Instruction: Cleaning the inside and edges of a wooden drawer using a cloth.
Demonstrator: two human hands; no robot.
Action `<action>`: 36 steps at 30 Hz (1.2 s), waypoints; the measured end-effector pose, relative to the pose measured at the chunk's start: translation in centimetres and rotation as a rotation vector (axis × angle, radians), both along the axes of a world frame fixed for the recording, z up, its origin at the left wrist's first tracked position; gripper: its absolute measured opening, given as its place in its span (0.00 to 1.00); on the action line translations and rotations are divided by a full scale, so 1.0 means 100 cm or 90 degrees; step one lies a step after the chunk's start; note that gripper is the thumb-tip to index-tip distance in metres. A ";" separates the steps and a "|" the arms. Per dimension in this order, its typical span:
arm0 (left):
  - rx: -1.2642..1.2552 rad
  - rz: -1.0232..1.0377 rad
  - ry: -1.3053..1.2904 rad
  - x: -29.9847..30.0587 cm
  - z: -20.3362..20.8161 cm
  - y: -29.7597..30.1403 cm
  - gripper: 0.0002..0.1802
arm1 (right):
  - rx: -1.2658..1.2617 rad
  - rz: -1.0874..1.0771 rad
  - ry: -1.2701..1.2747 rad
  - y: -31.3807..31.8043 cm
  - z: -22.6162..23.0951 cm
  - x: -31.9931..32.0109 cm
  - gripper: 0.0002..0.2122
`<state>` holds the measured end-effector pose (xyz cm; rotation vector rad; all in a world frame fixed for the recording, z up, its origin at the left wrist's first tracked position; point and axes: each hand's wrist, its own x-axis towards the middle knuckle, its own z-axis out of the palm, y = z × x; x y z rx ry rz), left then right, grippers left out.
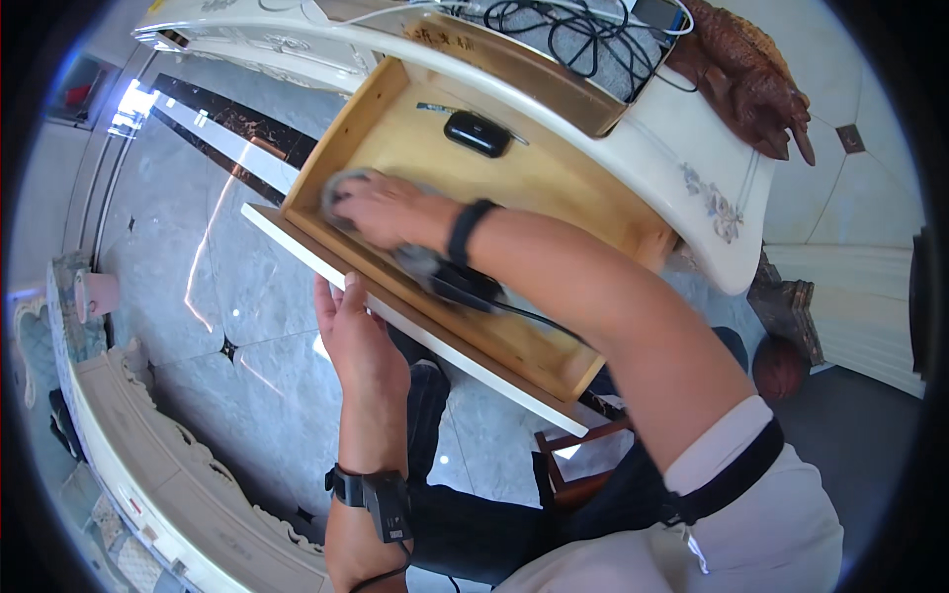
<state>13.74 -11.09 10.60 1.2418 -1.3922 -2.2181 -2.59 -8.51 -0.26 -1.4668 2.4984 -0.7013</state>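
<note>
A wooden drawer (583,212) with a white front (445,341) is pulled out of a white desk (682,198). Inside its left end my right hand (390,210) presses a grey cloth (341,190) on the drawer bottom, fingers bent over it and blurred. My left hand (348,321) grips the drawer front from outside, thumb at the top edge. A glossy black oval case (477,133) lies along the back of the drawer, beside a thin pen-like strip (435,107). Beneath my right wrist are a black device (465,287) and its cable.
On the desk top are a tangle of black cables (568,35) and a dark brown carved figure (746,79). My legs and a reddish wooden frame (583,479) are below the drawer. A white carved cabinet (129,415) and pink container (97,295) stand left; a brown ball (779,366) lies right.
</note>
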 end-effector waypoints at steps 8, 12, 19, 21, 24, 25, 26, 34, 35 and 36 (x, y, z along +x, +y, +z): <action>-0.011 0.012 -0.025 0.007 -0.006 -0.014 0.28 | 0.116 0.043 -0.147 -0.006 0.029 0.023 0.16; -0.003 -0.010 -0.015 0.003 -0.006 -0.009 0.28 | 0.181 0.016 -0.220 0.075 0.027 0.063 0.19; -0.019 -0.015 -0.027 0.005 -0.014 -0.011 0.29 | 0.277 0.047 -0.299 0.206 0.055 0.139 0.18; -0.028 -0.032 -0.021 0.004 -0.017 -0.012 0.29 | 0.379 0.132 -0.263 0.215 0.058 0.141 0.14; -0.052 -0.054 0.014 0.010 -0.023 -0.023 0.21 | 0.491 0.202 -0.247 0.198 0.070 0.138 0.10; -0.051 -0.066 0.003 0.011 -0.024 -0.025 0.23 | 0.518 0.203 -0.225 0.195 0.077 0.135 0.10; -0.049 -0.078 -0.008 0.014 -0.025 -0.027 0.25 | 0.514 0.199 -0.222 0.197 0.083 0.133 0.10; -0.260 -0.355 0.235 0.049 0.034 0.043 0.38 | -0.348 -0.150 -0.893 0.210 0.169 0.101 0.09; -0.269 -0.438 0.268 0.048 0.036 0.054 0.38 | -0.540 -0.074 -0.964 0.202 0.173 0.099 0.07; -0.282 -0.518 0.299 0.048 0.038 0.062 0.38 | -0.736 0.016 -1.021 0.197 0.178 0.098 0.09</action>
